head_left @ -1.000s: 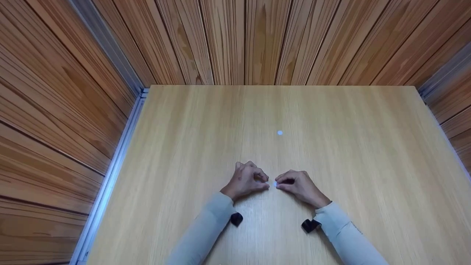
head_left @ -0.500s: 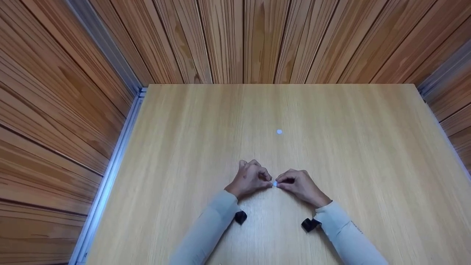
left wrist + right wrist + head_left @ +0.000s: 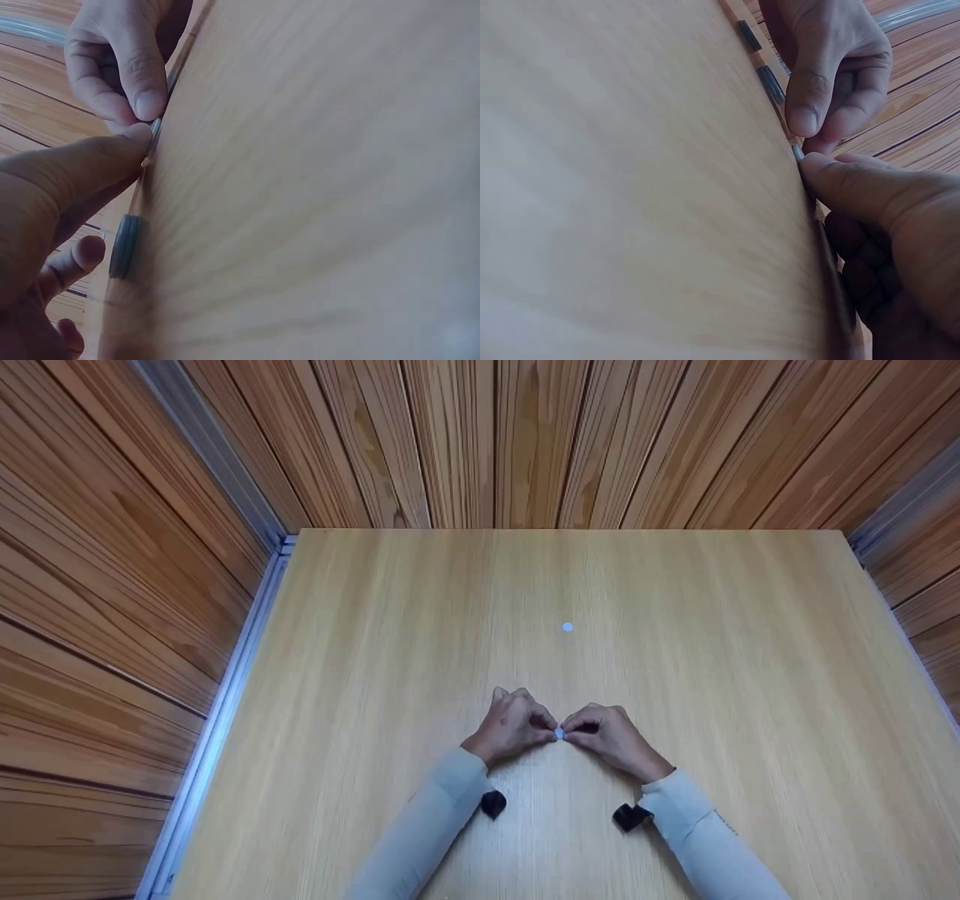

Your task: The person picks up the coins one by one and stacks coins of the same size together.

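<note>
A small pale round disc (image 3: 559, 733) lies between my two hands near the middle of the table. From the right, my right hand (image 3: 613, 736) pinches it with thumb and index finger. On its other side my left hand (image 3: 511, 725) grips it with thumb and finger, the two hands' tips almost meeting. In the left wrist view only a thin edge of the disc (image 3: 156, 129) shows between the thumbs; the right wrist view gives a similar sliver of the disc (image 3: 798, 153). Farther back on the table lies another pale round disc (image 3: 568, 627).
The light wooden table (image 3: 375, 660) runs back to a wood-plank wall (image 3: 457, 442), with a metal rail (image 3: 225, 720) along its left side. A thick dark-looking round piece with a layered edge (image 3: 124, 246) rests near the left hand in the left wrist view.
My left hand has moved right, closing the gap to the disc and taking hold of its left side. The right hand has stayed nearly still with its pinch.
</note>
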### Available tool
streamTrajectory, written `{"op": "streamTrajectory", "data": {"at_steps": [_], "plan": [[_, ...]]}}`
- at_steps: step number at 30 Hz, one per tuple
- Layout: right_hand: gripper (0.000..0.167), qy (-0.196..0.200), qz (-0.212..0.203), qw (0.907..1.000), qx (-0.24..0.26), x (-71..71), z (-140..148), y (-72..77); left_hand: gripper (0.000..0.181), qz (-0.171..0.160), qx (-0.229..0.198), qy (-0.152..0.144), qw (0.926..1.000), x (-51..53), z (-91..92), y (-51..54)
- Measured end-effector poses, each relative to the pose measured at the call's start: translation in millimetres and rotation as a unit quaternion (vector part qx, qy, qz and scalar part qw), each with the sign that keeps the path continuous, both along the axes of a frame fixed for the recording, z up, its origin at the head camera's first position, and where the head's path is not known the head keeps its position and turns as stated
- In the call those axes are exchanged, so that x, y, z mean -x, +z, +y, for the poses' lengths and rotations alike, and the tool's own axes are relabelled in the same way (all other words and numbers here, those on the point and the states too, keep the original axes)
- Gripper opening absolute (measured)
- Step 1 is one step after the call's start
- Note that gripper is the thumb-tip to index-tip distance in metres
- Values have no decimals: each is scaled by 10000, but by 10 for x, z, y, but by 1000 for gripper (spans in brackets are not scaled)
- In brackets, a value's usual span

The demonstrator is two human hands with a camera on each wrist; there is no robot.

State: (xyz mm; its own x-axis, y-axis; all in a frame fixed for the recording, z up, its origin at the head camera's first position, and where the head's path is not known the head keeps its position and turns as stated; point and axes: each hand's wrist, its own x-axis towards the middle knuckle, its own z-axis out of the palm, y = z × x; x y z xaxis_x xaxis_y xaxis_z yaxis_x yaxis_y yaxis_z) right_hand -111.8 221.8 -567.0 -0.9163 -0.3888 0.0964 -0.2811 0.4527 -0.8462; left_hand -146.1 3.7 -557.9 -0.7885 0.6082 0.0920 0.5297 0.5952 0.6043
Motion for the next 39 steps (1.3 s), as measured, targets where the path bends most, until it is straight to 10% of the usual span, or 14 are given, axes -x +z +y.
{"op": "streamTrajectory", "data": {"at_steps": [15,39], "plan": [[10,-35,-225,9997,-99,19,-4,81,7,-95,-58,135,9998,-10,24,-9],[15,-1177,-604,9895,-577,670,383,162,6,-634,-345,180,9972,27,54,-7]]}}
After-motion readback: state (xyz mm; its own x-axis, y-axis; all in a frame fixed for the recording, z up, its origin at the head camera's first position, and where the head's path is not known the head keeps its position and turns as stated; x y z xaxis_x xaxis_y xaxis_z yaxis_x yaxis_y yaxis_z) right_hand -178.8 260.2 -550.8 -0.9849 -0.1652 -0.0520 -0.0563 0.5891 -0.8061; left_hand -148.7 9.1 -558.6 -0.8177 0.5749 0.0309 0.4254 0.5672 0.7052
